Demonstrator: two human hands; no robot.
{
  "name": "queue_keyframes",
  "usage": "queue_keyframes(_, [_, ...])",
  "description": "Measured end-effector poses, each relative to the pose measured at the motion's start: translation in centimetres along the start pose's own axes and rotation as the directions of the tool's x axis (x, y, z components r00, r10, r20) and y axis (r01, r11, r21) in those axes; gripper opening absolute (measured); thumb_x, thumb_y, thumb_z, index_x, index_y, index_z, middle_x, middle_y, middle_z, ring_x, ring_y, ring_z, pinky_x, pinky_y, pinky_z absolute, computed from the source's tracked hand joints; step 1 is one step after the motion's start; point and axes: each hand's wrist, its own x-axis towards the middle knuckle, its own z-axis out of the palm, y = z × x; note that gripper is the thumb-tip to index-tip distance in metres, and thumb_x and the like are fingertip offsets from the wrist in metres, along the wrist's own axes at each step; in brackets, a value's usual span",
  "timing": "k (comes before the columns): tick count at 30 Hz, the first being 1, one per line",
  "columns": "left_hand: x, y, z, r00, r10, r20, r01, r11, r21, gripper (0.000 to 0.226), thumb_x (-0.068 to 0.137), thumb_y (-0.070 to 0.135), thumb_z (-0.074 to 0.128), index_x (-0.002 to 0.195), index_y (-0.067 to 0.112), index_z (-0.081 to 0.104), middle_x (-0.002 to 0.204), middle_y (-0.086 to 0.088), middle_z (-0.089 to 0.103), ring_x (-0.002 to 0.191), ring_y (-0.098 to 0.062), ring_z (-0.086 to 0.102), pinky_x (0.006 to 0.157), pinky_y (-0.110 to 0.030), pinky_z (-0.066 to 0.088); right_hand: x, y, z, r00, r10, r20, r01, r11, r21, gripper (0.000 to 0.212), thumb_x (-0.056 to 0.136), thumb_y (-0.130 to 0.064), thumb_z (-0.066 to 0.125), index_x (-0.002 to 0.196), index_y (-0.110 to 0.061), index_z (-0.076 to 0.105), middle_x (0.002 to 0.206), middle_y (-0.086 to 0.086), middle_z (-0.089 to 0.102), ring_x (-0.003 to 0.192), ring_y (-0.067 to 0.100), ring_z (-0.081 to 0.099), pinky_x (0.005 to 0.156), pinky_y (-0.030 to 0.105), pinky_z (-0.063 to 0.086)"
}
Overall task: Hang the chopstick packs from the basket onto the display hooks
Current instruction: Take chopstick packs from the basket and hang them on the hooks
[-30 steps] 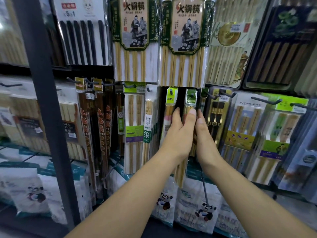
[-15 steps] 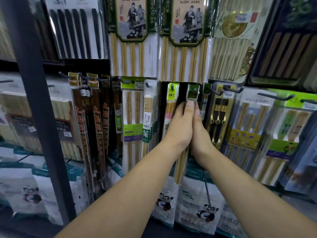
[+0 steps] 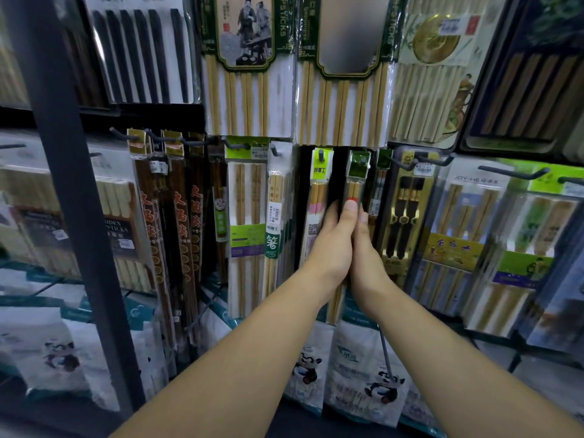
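Across the display rack [image 3: 57, 184], crowded rows of hooks, so little room for error. Might knock the neighbouring pack [image 3: 319, 197] just to the left, or the black-chopstick pack [image 3: 406, 197] to the right, if swung sideways while being seated. Could also slide back off if let go before the header sits well down the hook [image 3: 364, 159]. Seems threaded through the hole in the green header, judging by the grey tip showing there, yet hard to tell how far. Some risk too of creasing or tearing that thin header by pushing upward from so low a grip.

Chopstick pack [image 3: 356, 181] upright in the middle of the rack's lower row, just under the bottom edge of the big bamboo sets [image 3: 344, 105], lower end poking out between the wrists. No basket in view.

Both arms reaching forward and up, converging. Left hand [image 3: 331, 248] and right hand [image 3: 369, 257] pressed together, clamped on the pack's mid-length from either side. One left fingertip [image 3: 349, 206] laid straight up the front, just below the red band. Right fingers hidden behind the pack.
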Motion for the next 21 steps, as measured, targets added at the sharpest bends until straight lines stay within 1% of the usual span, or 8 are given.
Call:
queue_keyframes(3, [0.2, 0.7, 0.1, 1.000, -0.028, 0.001, 0.028, 0.999, -0.026, 0.055, 0.107, 0.053, 0.041, 0.159, 0.034, 0.034, 0.147, 0.017, 0.050, 0.123, 0.003, 0.045, 0.097, -0.020, 0.033, 0.1, 0.0, -0.4, 1.000, -0.009, -0.010, 0.009, 1.000, -0.014, 0.069, 0.101, -0.068, 0.023, 0.162, -0.036, 0.015, 0.168, -0.012, 0.020, 0.150, 0.001, 0.021, 0.124, 0.034, 0.021])
queue_keyframes(5, [0.2, 1.1, 0.1, 0.999, -0.037, 0.008, 0.037, 0.999, -0.039, 0.054, 0.107, 0.050, 0.044, 0.158, 0.034, 0.034, 0.137, 0.020, 0.053, 0.120, 0.001, 0.050, 0.095, -0.021, 0.038, 0.0, -0.6, -0.7, 0.998, -0.045, -0.034, 0.045, 0.999, -0.018, 0.071, 0.099, -0.070, 0.029, 0.161, -0.037, 0.019, 0.164, -0.016, 0.028, 0.142, -0.003, 0.032, 0.117, 0.026, 0.028])
queue_keyframes(7, [0.1, 1.6, 0.2, 1.000, -0.022, 0.013, 0.023, 0.998, -0.051, 0.056, 0.105, 0.051, 0.045, 0.158, 0.034, 0.036, 0.141, 0.016, 0.055, 0.131, -0.007, 0.050, 0.108, -0.031, 0.041, -0.2, -1.8, -0.8, 0.992, -0.097, -0.077, 0.095, 0.995, -0.032, 0.081, 0.088, -0.075, 0.036, 0.159, -0.040, 0.023, 0.154, -0.023, 0.035, 0.134, -0.006, 0.038, 0.116, 0.030, 0.031])
queue_keyframes(9, [0.2, 2.4, 0.5, 1.000, 0.013, 0.023, -0.012, 0.998, -0.065, 0.063, 0.101, 0.059, 0.042, 0.158, 0.031, 0.037, 0.152, 0.008, 0.052, 0.140, -0.012, 0.047, 0.117, -0.039, 0.036, 0.0, -3.3, -0.7, 0.984, -0.148, -0.099, 0.144, 0.989, -0.042, 0.087, 0.080, -0.079, 0.040, 0.158, -0.044, 0.025, 0.153, -0.022, 0.038, 0.135, -0.002, 0.040, 0.113, 0.031, 0.034])
queue_keyframes(12, [1.0, 3.7, 1.0, 0.999, 0.050, -0.007, -0.051, 0.998, -0.047, 0.061, 0.105, 0.060, 0.035, 0.156, 0.028, 0.041, 0.156, 0.005, 0.049, 0.140, -0.009, 0.044, 0.115, -0.031, 0.032, 0.6, -5.4, -0.2, 0.973, -0.201, -0.116, 0.191, 0.977, -0.091, 0.085, 0.082, -0.078, 0.038, 0.158, -0.043, 0.024, 0.158, -0.016, 0.037, 0.137, 0.001, 0.037, 0.106, 0.027, 0.032])
queue_keyframes(15, [1.7, 4.5, 1.2, 0.998, 0.048, -0.044, -0.048, 0.999, 0.012, 0.058, 0.107, 0.057, 0.028, 0.155, 0.029, 0.043, 0.158, 0.004, 0.048, 0.148, -0.013, 0.038, 0.127, -0.044, 0.018, 1.4, -6.5, 0.1, 0.966, -0.230, -0.115, 0.215, 0.968, -0.132, 0.072, 0.097, -0.065, 0.033, 0.161, -0.035, 0.020, 0.162, -0.010, 0.033, 0.145, 0.007, 0.032, 0.114, 0.028, 0.027])
queue_keyframes(18, [2.1, 4.8, 1.1, 0.996, 0.035, -0.077, -0.030, 0.997, 0.073, 0.054, 0.110, 0.050, 0.027, 0.159, 0.029, 0.034, 0.164, 0.006, 0.038, 0.153, -0.012, 0.028, 0.129, -0.046, 0.007, 1.9, -6.6, -0.1, 0.973, -0.205, -0.109, 0.189, 0.972, -0.141, 0.059, 0.107, -0.055, 0.030, 0.161, -0.034, 0.020, 0.163, -0.008, 0.032, 0.142, 0.005, 0.030, 0.111, 0.026, 0.025])
queue_keyframes(21, [2.0, 4.5, 1.0, 0.999, -0.013, -0.039, 0.013, 1.000, -0.007, 0.054, 0.109, 0.055, 0.029, 0.157, 0.032, 0.038, 0.160, 0.006, 0.043, 0.144, -0.010, 0.038, 0.124, -0.039, 0.020, 1.7, -5.8, -0.6, 0.985, -0.161, -0.059, 0.155, 0.984, -0.093, 0.059, 0.107, -0.056, 0.028, 0.160, -0.034, 0.022, 0.161, -0.015, 0.031, 0.130, -0.013, 0.031, 0.108, 0.016, 0.027])
